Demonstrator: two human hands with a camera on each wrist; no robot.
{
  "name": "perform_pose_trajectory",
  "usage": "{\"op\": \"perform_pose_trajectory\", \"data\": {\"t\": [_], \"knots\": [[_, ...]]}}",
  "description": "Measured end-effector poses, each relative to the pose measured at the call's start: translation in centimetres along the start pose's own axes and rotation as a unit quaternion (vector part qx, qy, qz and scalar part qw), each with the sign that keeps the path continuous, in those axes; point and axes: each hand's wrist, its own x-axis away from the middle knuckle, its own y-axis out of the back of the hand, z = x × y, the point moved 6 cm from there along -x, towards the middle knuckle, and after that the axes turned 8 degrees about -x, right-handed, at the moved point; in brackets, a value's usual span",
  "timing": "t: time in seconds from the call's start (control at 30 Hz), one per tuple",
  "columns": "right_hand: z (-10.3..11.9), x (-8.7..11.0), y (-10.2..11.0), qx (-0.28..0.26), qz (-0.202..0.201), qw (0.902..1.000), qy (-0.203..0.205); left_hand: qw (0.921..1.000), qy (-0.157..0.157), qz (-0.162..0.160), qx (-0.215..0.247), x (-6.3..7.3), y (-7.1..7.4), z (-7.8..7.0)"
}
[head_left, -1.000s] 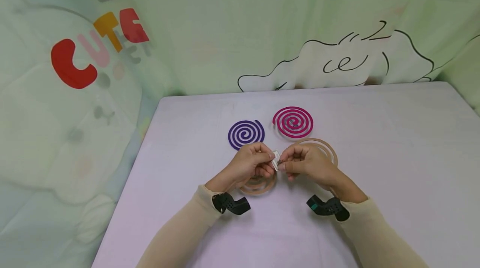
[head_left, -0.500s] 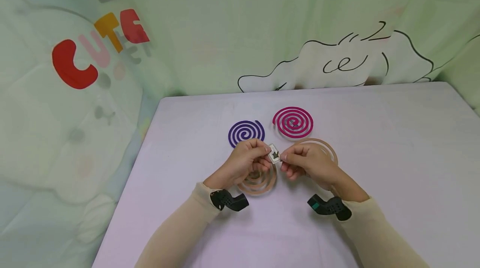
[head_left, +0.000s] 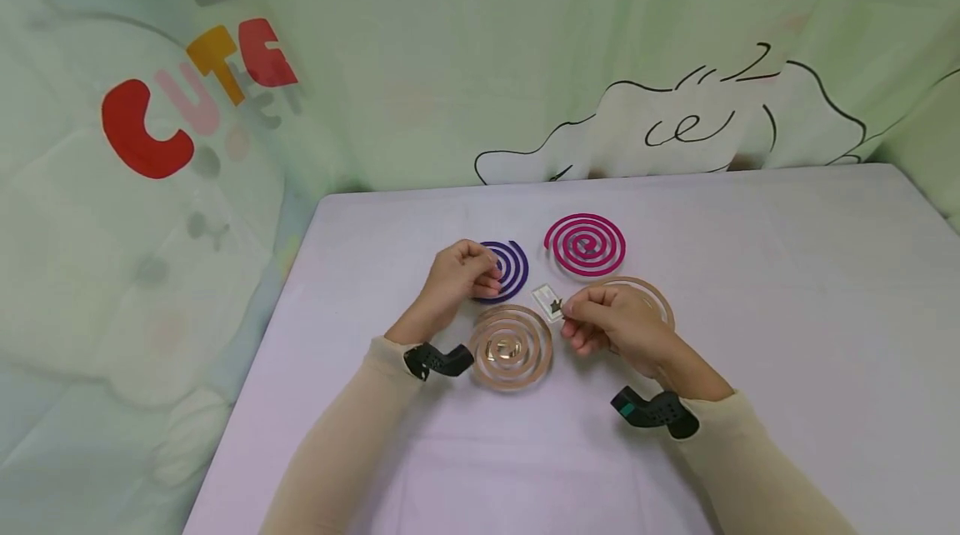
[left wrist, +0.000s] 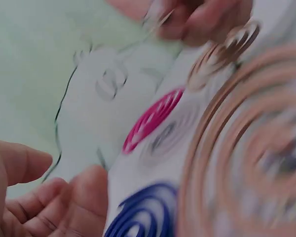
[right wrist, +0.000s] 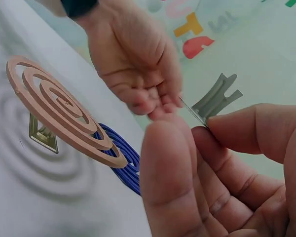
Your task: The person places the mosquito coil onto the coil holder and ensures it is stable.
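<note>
My right hand (head_left: pixel 618 322) pinches a small metal mosquito coil stand (head_left: pixel 546 302) by one edge, between thumb and forefinger; its flat frame and raised prongs (right wrist: pixel 217 94) show in the right wrist view. My left hand (head_left: pixel 453 281) hovers over the purple mosquito coil (head_left: pixel 524 272) and covers its left part. Nothing lies between the left thumb and fingers, which stand apart and loosely bent in the left wrist view. In front, a tan mosquito coil (head_left: pixel 548 352) sits raised on a similar metal stand (right wrist: pixel 49 143).
A pink mosquito coil (head_left: pixel 585 245) lies at the back, raised above the table on something below it. Another tan coil (head_left: pixel 663 297) is partly hidden behind the right hand. A printed curtain (head_left: pixel 420 60) hangs behind the pale table (head_left: pixel 787 310).
Earlier both hands held the metal stand. The left hand has let go and moved left, uncovering the front tan coil. The right hand stays nearly in place with the stand.
</note>
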Motion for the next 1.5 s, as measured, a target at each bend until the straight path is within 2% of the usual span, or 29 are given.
{"op": "perform_pose_trajectory", "data": {"t": [0.1,0.17,0.23,0.3,0.4,0.5,0.67,0.77,0.93,1.03,1.13,1.23,1.4,1.5], "knots": [[0.1,-0.1,0.0,-0.009,-0.001,1.0000,0.002,0.9971,0.007,-0.047,-0.059,-1.8,2.9,0.5],[0.1,-0.2,0.0,-0.014,0.000,0.9999,0.002,0.9909,0.014,-0.069,-0.115,-2.6,4.4,1.0],[0.0,-0.2,0.1,-0.020,0.000,0.9998,-0.002,0.9810,0.020,-0.082,-0.174,-3.2,5.3,1.3],[0.0,-0.3,0.1,-0.025,-0.001,0.9997,-0.007,0.9659,0.024,-0.093,-0.240,-3.6,5.8,1.5],[0.1,-0.4,0.2,-0.030,-0.004,0.9994,-0.015,0.9363,0.019,-0.098,-0.337,-4.0,5.9,1.4],[0.3,-0.7,0.2,-0.037,-0.005,0.9991,-0.018,0.9073,0.012,-0.093,-0.410,-4.4,5.6,0.9],[0.6,-1.0,0.3,-0.042,-0.005,0.9990,-0.011,0.8768,0.013,-0.069,-0.476,-4.6,4.7,0.3],[0.7,-1.2,0.3,-0.039,-0.001,0.9992,-0.005,0.8642,0.019,-0.059,-0.499,-4.6,4.3,0.1],[0.6,-1.4,0.2,-0.039,0.003,0.9992,-0.010,0.8623,0.037,-0.044,-0.503,-4.5,3.8,0.1],[0.5,-1.5,0.0,-0.041,0.004,0.9991,-0.013,0.8650,0.047,-0.045,-0.497,-4.5,3.6,0.2],[0.5,-1.7,-0.1,-0.043,0.004,0.9990,-0.014,0.8718,0.048,-0.055,-0.484,-4.6,3.6,0.4],[0.5,-1.8,-0.1,-0.043,-0.001,0.9989,-0.017,0.8806,0.042,-0.064,-0.468,-4.8,3.7,0.6],[0.6,-2.0,-0.1,-0.036,-0.008,0.9990,-0.024,0.9038,0.016,-0.082,-0.420,-5.1,4.1,1.0],[0.7,-2.0,-0.1,-0.038,-0.017,0.9989,-0.021,0.9209,-0.002,-0.086,-0.380,-5.0,4.4,1.1]]}}
